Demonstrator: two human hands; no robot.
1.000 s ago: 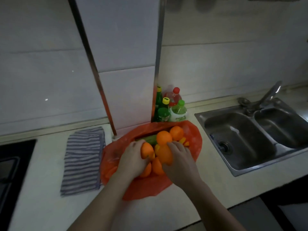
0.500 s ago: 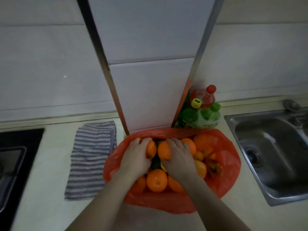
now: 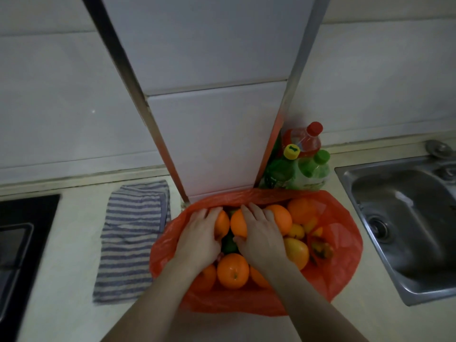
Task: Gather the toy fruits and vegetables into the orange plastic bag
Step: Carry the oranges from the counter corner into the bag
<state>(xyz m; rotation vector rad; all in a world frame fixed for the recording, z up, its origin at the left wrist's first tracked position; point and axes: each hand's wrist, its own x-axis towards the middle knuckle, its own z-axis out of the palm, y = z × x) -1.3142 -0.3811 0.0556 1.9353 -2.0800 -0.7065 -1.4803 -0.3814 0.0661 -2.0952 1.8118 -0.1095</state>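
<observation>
Both hands have slid further into the crinkled orange plastic bag: left hand and right hand, each grip curled on a round orange toy fruit (fingers spread).

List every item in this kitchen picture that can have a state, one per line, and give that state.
orange plastic bag: mouth open, lying on the counter, full of toy fruit
left hand: palm down on an orange
right hand: palm down on an orange
striped towel: lying rumpled, partly folded
bottles: upright, capped
sink: no dishes, tap not running
</observation>
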